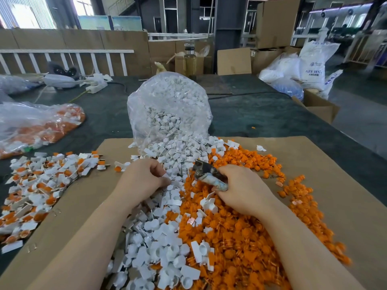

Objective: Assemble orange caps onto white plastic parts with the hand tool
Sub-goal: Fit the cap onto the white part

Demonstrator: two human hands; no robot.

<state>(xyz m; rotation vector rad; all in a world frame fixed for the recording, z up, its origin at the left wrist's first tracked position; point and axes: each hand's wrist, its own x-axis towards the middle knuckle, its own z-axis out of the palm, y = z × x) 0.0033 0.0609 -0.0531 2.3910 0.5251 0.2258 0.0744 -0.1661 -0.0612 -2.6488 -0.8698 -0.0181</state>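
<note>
A heap of loose white plastic parts (159, 227) spills from a clear bag (167, 109) onto a cardboard sheet (335, 185). Beside it on the right lies a broad heap of orange caps (247, 227). My left hand (142, 181) sits on the white heap with curled fingers pinching a small white part. My right hand (243, 189) grips the hand tool (207, 173), a metal plier-like head with a taped handle, its jaws pointing left toward my left hand. A pile of assembled white-and-orange pieces (39, 185) lies at the left.
A plastic bag of orange-and-white pieces (37, 126) lies at the far left on the dark table cover (251, 114). A bottle (189, 61), a power strip (96, 86), cardboard boxes (320, 105) and white resin sacks (310, 65) stand at the back and right.
</note>
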